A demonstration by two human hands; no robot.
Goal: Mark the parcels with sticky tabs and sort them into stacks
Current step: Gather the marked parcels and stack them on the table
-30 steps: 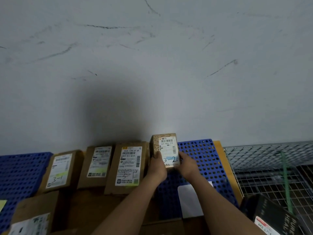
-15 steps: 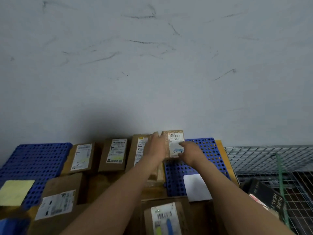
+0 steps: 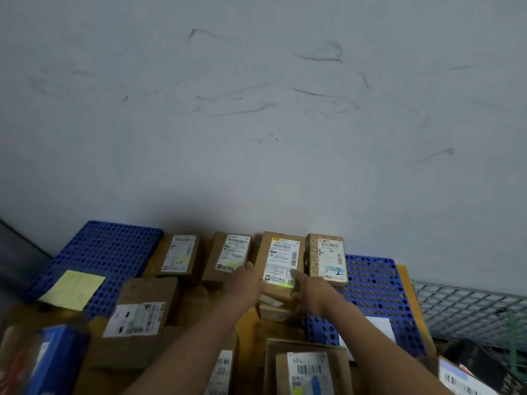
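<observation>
By the wall [image 3: 256, 109], left hand [image 3: 244, 284] presses the parcel [image 3: 281, 252] at its side edge; right hand [image 3: 312, 289] pinches its near corner.

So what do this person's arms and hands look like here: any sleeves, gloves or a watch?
The left hand and right hand are ungloved, and both arms are bare up to the frame's edge, with no sleeve in view. No watch, band or ring shows, though the picture is dim and slightly blurred.
</observation>
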